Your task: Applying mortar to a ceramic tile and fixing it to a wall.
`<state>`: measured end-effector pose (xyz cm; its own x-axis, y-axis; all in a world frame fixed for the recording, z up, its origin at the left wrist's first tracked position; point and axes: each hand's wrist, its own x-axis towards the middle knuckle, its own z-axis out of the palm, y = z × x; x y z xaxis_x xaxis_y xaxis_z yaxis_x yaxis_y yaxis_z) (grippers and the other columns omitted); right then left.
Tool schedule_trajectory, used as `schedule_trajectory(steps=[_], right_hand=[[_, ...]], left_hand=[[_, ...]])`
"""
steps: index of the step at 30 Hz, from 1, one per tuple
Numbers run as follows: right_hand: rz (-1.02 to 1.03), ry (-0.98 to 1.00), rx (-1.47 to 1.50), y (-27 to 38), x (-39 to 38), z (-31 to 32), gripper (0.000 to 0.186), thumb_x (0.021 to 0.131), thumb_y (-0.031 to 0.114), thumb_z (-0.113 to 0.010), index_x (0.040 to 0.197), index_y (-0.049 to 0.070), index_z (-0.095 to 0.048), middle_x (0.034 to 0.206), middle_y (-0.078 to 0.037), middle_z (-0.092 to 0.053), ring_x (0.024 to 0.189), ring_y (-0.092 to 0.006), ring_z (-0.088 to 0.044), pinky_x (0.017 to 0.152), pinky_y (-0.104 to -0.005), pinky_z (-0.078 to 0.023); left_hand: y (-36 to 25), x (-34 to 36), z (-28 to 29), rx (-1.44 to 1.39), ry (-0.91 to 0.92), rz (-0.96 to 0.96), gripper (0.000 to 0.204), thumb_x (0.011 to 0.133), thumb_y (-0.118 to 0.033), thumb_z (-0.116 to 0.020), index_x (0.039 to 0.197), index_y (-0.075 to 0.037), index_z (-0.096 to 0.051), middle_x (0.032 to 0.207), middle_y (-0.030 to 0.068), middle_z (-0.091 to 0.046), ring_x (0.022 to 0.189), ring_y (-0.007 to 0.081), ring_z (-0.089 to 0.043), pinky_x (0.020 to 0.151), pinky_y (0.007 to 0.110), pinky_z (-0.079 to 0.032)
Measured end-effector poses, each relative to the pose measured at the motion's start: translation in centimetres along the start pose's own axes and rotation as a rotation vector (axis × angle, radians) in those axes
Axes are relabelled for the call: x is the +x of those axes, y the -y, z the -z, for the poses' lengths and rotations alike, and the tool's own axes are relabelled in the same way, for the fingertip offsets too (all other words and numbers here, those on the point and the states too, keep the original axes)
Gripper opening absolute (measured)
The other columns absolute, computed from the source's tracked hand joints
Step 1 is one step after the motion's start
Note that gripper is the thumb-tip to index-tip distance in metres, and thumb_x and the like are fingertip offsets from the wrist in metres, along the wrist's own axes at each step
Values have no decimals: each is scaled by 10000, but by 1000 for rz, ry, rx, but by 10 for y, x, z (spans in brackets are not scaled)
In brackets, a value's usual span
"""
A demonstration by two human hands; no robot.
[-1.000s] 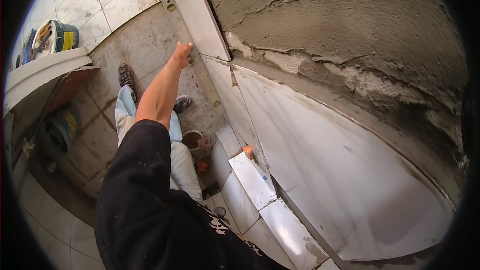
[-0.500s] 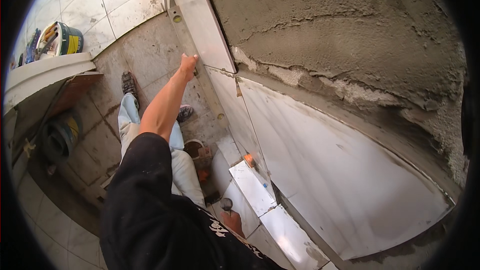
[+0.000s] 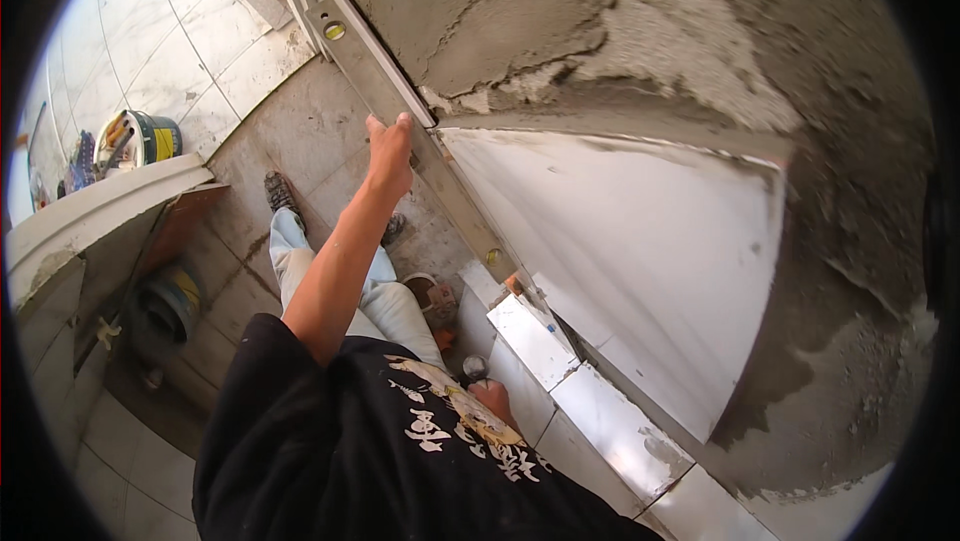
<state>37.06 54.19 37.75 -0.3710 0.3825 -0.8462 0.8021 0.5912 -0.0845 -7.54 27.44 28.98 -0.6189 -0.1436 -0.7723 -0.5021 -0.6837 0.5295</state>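
Observation:
A long grey spirit level (image 3: 462, 209) with yellow vials runs along the face of the white wall tiles. My left hand (image 3: 390, 156) is closed on its middle, at the joint between a far tile (image 3: 375, 33) and the large marbled tile (image 3: 640, 231). Low by my body, my right hand (image 3: 490, 399) is closed round a mallet (image 3: 475, 368); its round grey head shows, but the handle is mostly hidden. An orange piece (image 3: 515, 285) sits beside the level's near end, above a row of white tile strips (image 3: 533, 341).
Rough wet mortar (image 3: 500, 1) covers the surface behind the tiles. A bucket (image 3: 430, 293) stands on the floor by my legs. At the left, a tool-filled bucket (image 3: 160, 139) stands beyond a pale ledge (image 3: 110, 203); another bucket (image 3: 170, 301) lies below.
The view has shifted. The level and my left hand now appear nearer the wall tiles' upper edge, covering more of the far tile. My right hand still holds the mallet low down.

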Motion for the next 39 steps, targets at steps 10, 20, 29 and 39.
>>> schedule_trajectory(steps=[10,20,29,39], right_hand=[[-27,73,105,-13,-1,-4,333,770,313,-712,728,-16,-680,574,-99,-604,466,-188,-586,459,-343,-466],[-13,26,130,-56,17,-11,400,743,304,-712,823,-86,-681,646,-172,-640,627,-279,-655,602,-419,-480],[-61,19,161,-26,18,7,395,744,284,-712,851,-96,-688,674,-199,-655,661,-286,-662,631,-426,-483],[-137,58,307,-50,11,-7,367,788,300,-687,768,-65,-708,612,-132,-623,521,-221,-609,518,-374,-457]], left_hand=[[-16,-18,-2,-11,60,47,375,999,-155,-563,1323,-62,-399,1262,147,-520,1084,319,-574,868,481,-515],[6,-22,-2,82,63,105,472,981,-152,-578,1362,-86,-308,1306,177,-452,1122,349,-548,869,561,-510],[-1,16,8,-76,159,172,365,999,-194,-559,1291,-25,-417,1232,180,-520,1042,354,-578,852,587,-519],[-47,-2,5,-47,163,108,404,1024,-243,-528,1303,44,-478,1374,214,-485,1218,397,-525,1023,575,-447]])
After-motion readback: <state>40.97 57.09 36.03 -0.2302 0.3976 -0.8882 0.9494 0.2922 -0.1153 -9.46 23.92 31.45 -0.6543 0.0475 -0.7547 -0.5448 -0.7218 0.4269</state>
